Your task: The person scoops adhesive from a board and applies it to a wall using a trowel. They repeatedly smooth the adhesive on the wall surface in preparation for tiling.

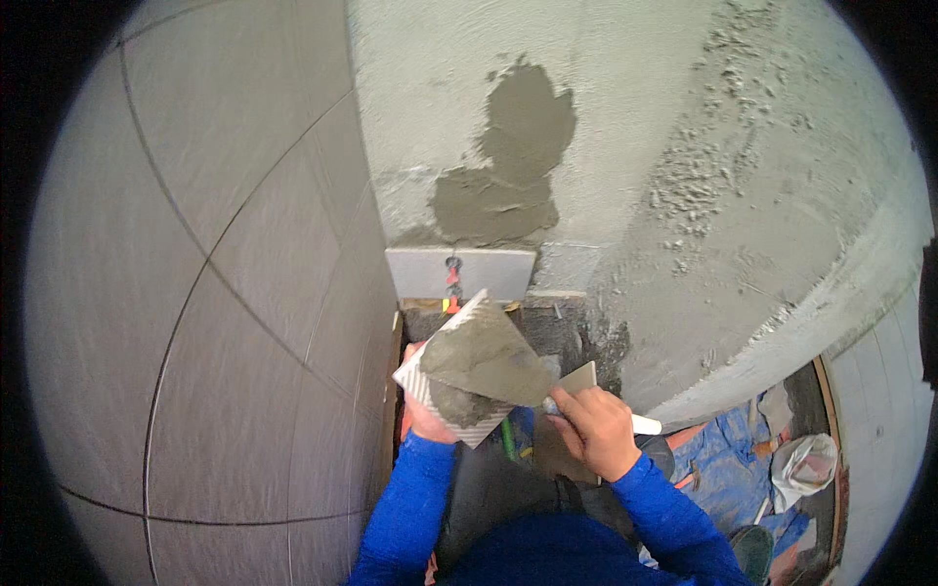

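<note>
My left hand grips a small tile from beneath and its left side, tilted so a corner points away from me. The ribbed back of the tile faces up, with wet grey mortar over most of it. Closed around a trowel with a white handle, my right hand is just right of the tile. The mortar-coated blade lies over the tile's right part; its outline blends into the mortar. Below the right hand, a flat tan piece is partly hidden.
Ahead, a wall carries a wet mortar patch above a fixed tile strip with orange spacers. Large grey tiles cover the left wall. A rough mortar-splashed surface rises at right. Lower right are blue sheeting and a white bag.
</note>
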Demonstrator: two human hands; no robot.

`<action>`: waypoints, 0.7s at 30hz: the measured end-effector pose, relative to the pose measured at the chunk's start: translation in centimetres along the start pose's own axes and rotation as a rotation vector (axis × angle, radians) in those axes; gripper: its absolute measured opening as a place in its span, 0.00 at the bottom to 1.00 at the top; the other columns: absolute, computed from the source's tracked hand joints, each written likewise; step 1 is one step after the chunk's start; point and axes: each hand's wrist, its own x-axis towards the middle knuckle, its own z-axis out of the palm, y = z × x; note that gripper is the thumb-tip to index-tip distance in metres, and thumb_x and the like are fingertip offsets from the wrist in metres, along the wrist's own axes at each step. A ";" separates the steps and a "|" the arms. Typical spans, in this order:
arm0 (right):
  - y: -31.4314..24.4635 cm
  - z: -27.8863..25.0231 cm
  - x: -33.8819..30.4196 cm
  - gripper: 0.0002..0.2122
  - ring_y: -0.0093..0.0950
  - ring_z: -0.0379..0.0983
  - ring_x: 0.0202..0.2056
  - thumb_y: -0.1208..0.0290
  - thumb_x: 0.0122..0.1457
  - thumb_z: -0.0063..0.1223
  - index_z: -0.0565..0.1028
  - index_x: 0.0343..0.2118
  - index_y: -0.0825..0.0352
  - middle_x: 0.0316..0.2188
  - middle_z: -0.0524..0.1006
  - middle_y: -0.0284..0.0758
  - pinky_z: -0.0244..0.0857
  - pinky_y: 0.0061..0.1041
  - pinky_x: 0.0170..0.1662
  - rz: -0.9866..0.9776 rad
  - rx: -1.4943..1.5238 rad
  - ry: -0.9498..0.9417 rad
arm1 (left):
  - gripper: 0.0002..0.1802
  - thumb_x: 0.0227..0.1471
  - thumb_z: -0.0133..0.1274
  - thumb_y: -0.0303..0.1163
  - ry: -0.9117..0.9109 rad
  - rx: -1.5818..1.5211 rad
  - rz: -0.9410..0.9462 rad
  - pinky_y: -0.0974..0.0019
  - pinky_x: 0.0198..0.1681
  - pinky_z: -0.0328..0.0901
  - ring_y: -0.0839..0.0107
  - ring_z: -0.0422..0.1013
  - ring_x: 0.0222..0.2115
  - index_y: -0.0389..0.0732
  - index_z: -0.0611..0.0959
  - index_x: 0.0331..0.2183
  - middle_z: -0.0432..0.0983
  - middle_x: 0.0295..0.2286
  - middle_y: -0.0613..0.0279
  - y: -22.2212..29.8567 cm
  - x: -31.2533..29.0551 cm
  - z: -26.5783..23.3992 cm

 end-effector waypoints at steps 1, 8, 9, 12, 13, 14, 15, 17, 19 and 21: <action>0.1 0.2 0.0 0.24 0.35 0.73 0.31 0.67 0.53 0.69 0.79 0.55 0.61 0.29 0.73 0.33 0.68 0.36 0.35 -0.011 -0.032 0.035 | 0.37 0.70 0.37 0.63 -0.030 0.005 0.011 0.47 0.64 0.64 0.52 0.72 0.57 0.41 0.76 0.59 0.75 0.58 0.51 0.1 -0.1 0.1; 1.6 2.4 2.5 0.24 0.36 0.76 0.35 0.71 0.52 0.69 0.80 0.54 0.64 0.39 0.80 0.35 0.69 0.36 0.38 0.044 -0.117 0.354 | 0.49 0.66 0.35 0.72 0.021 0.103 0.087 0.38 0.68 0.58 0.44 0.62 0.67 0.41 0.68 0.69 0.64 0.67 0.48 -1.8 -0.3 0.9; 2.2 2.6 3.4 0.24 0.36 0.76 0.35 0.72 0.52 0.69 0.80 0.54 0.64 0.38 0.80 0.35 0.70 0.36 0.39 0.078 -0.114 0.419 | 0.50 0.65 0.35 0.73 -0.006 0.054 0.015 0.34 0.68 0.57 0.42 0.60 0.67 0.41 0.67 0.69 0.63 0.68 0.47 -2.3 -0.5 1.1; 4.0 2.3 6.0 0.21 0.40 0.77 0.35 0.72 0.55 0.70 0.80 0.52 0.68 0.35 0.80 0.39 0.71 0.38 0.39 0.194 -0.116 0.554 | 0.53 0.61 0.34 0.77 -0.079 -0.092 -0.241 0.13 0.62 0.52 0.31 0.58 0.67 0.46 0.66 0.70 0.59 0.69 0.41 -3.3 -1.4 1.3; 4.9 2.3 6.9 0.21 0.41 0.77 0.35 0.71 0.56 0.69 0.80 0.52 0.68 0.35 0.80 0.40 0.71 0.38 0.38 0.228 -0.105 0.593 | 0.52 0.61 0.34 0.77 -0.112 -0.110 -0.291 0.11 0.61 0.51 0.30 0.58 0.66 0.47 0.65 0.71 0.59 0.69 0.41 -3.5 -1.6 1.0; 5.7 2.3 7.5 0.20 0.42 0.77 0.35 0.71 0.57 0.69 0.80 0.52 0.69 0.34 0.80 0.41 0.71 0.38 0.38 0.277 -0.083 0.619 | 0.52 0.61 0.34 0.76 -0.183 -0.179 -0.340 0.11 0.61 0.52 0.30 0.58 0.66 0.47 0.66 0.70 0.59 0.69 0.42 -3.5 -1.9 0.6; 6.5 2.3 8.0 0.19 0.44 0.79 0.37 0.68 0.62 0.67 0.80 0.52 0.72 0.36 0.81 0.45 0.72 0.38 0.40 0.363 -0.012 0.601 | 0.51 0.62 0.35 0.75 -0.172 -0.137 -0.349 0.11 0.61 0.52 0.30 0.59 0.66 0.47 0.66 0.70 0.59 0.69 0.44 -3.4 -2.1 -0.1; 8.3 3.1 9.0 0.20 0.45 0.80 0.39 0.66 0.64 0.66 0.80 0.53 0.74 0.38 0.82 0.47 0.72 0.38 0.42 0.440 0.140 0.625 | 0.50 0.62 0.36 0.74 -0.065 -0.269 -0.343 0.11 0.61 0.53 0.31 0.60 0.66 0.47 0.67 0.70 0.60 0.69 0.46 -3.1 -2.3 -2.0; 10.4 4.6 9.8 0.23 0.45 0.81 0.41 0.63 0.67 0.63 0.78 0.56 0.77 0.43 0.83 0.52 0.73 0.38 0.46 0.455 0.246 0.666 | 0.48 0.61 0.38 0.74 -0.023 -0.029 -0.265 0.14 0.61 0.56 0.34 0.63 0.64 0.47 0.70 0.67 0.63 0.67 0.49 -3.3 -2.7 -4.4; 12.6 6.4 10.4 0.23 0.43 0.82 0.41 0.62 0.67 0.64 0.78 0.57 0.76 0.42 0.84 0.51 0.73 0.39 0.48 0.488 0.310 0.650 | 0.46 0.61 0.40 0.73 -0.088 0.666 -0.110 0.17 0.60 0.59 0.36 0.66 0.62 0.46 0.72 0.64 0.66 0.66 0.52 -4.1 -3.1 -6.5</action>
